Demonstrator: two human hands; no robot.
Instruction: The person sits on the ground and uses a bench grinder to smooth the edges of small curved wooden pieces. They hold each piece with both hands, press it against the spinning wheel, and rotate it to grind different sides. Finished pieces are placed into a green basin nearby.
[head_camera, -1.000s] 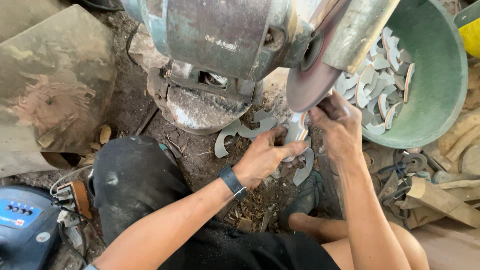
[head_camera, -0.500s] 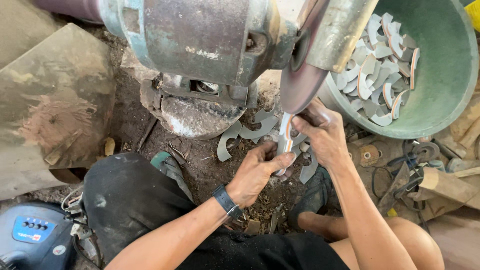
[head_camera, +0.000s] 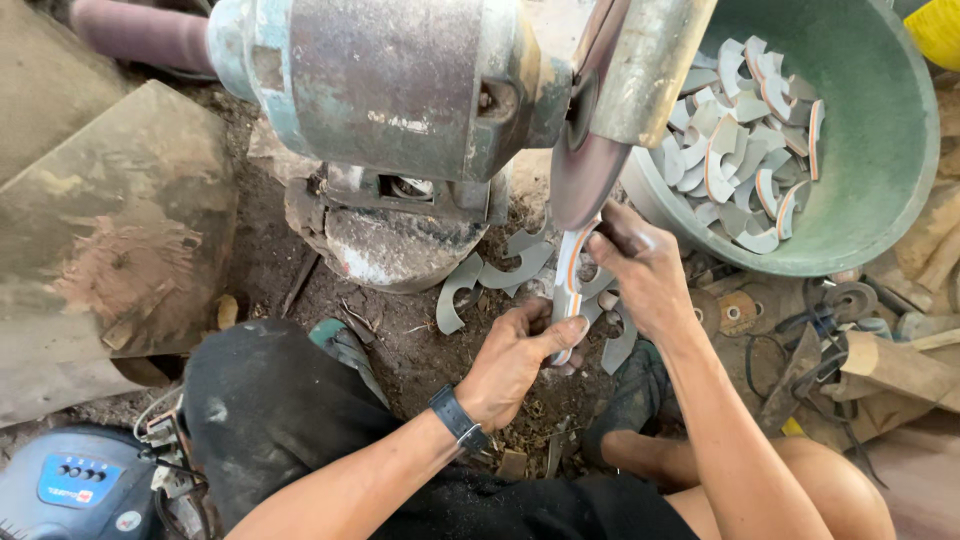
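Head view: both hands hold one curved metal blade (head_camera: 568, 290) against the grinding disc (head_camera: 590, 165). The left hand (head_camera: 515, 360) pinches its lower end at 6 o'clock; the right hand (head_camera: 645, 265) has its fingers closed on the upper end. Several blades (head_camera: 500, 275) lie on the dirt floor (head_camera: 260, 270). At 2 o'clock, the green basin (head_camera: 880, 130) holds many similar blades, so the work looks partway through.

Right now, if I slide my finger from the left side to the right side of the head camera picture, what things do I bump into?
Blue machine → grinder motor → left hand → curved blade held in both hands → right hand → green basin of curved metal pieces.
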